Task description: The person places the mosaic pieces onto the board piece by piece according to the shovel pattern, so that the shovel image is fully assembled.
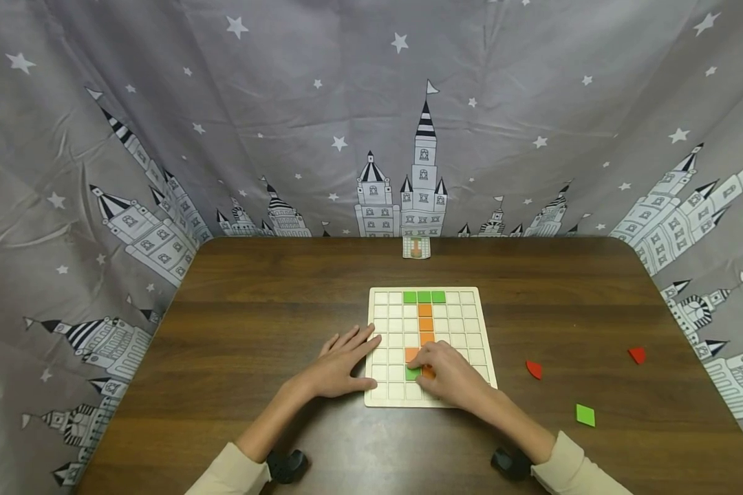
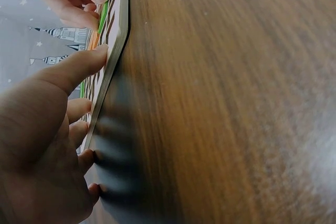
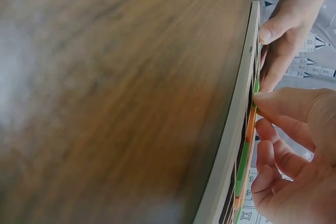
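Note:
A pale wooden grid board (image 1: 396,394) lies flat on the table. My left hand (image 1: 339,368) rests on its left edge with the fingers spread and the thumb near the lower left corner. Over the lower middle squares, my right hand (image 1: 450,376) pinches a green square tile (image 1: 412,374) at the board's surface between thumb and index finger. Right above that tile sits a light orange tile (image 1: 412,355). A column of orange tiles (image 1: 425,324) runs up to a row of green tiles (image 1: 424,297) at the top. My right hand hides some lower squares.
To the right of the board lie a red quarter-round piece (image 1: 534,369), another red piece (image 1: 637,355) and a light green diamond-like piece (image 1: 585,415). A small printed pattern card (image 1: 416,247) is at the table's back edge, before a grey castle-print curtain (image 1: 322,110).

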Demonstrator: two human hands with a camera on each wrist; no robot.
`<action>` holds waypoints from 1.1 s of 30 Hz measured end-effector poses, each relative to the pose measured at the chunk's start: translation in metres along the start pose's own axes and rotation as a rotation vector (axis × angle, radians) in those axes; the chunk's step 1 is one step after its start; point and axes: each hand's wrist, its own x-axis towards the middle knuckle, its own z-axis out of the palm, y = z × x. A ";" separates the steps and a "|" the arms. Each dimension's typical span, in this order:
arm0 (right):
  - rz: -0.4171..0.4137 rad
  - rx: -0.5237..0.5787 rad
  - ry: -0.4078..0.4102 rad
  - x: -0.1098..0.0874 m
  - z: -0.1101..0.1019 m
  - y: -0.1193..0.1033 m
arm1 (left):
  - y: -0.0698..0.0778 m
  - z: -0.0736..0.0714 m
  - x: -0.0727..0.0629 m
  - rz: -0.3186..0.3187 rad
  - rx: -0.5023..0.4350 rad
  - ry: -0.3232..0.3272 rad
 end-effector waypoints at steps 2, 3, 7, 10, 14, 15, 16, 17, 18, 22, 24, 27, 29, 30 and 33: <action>-0.008 0.001 0.004 -0.001 0.000 0.001 | 0.000 0.000 0.000 0.000 -0.001 0.001; -0.011 0.002 0.007 -0.001 0.000 0.001 | 0.000 0.000 0.000 0.001 -0.003 0.003; -0.017 -0.004 0.022 -0.004 0.000 0.002 | 0.001 0.000 -0.001 0.002 -0.004 0.009; -0.014 -0.001 0.033 -0.008 -0.004 0.003 | 0.001 0.000 -0.002 0.007 -0.009 0.014; 0.003 0.011 0.048 -0.017 -0.013 0.007 | 0.000 0.000 -0.002 0.014 -0.012 0.019; 0.008 0.013 0.056 -0.020 -0.016 0.009 | 0.000 0.000 -0.001 0.014 -0.009 0.019; 0.012 0.017 0.067 -0.024 -0.019 0.012 | 0.000 0.000 -0.002 0.015 -0.008 0.019; 0.014 0.023 0.081 -0.027 -0.023 0.014 | 0.000 0.000 -0.002 0.015 -0.004 0.019; 0.019 0.029 0.098 -0.031 -0.026 0.017 | -0.001 0.000 -0.002 0.014 -0.002 0.018; 0.054 0.044 0.175 -0.052 -0.043 0.031 | 0.000 0.000 -0.002 0.010 0.002 0.012; 0.083 0.037 0.209 -0.064 -0.051 0.037 | 0.000 -0.001 -0.002 0.010 0.005 0.010; 0.111 0.022 0.244 -0.083 -0.062 0.046 | 0.001 -0.001 -0.002 0.010 0.005 0.010; 0.133 -0.001 0.265 -0.096 -0.069 0.051 | 0.001 -0.001 -0.002 0.010 0.003 0.013; 0.145 -0.010 0.274 -0.103 -0.072 0.053 | 0.001 -0.001 -0.002 0.011 -0.002 0.013; 0.196 -0.026 0.298 -0.124 -0.080 0.061 | 0.001 -0.001 -0.002 0.008 -0.003 0.008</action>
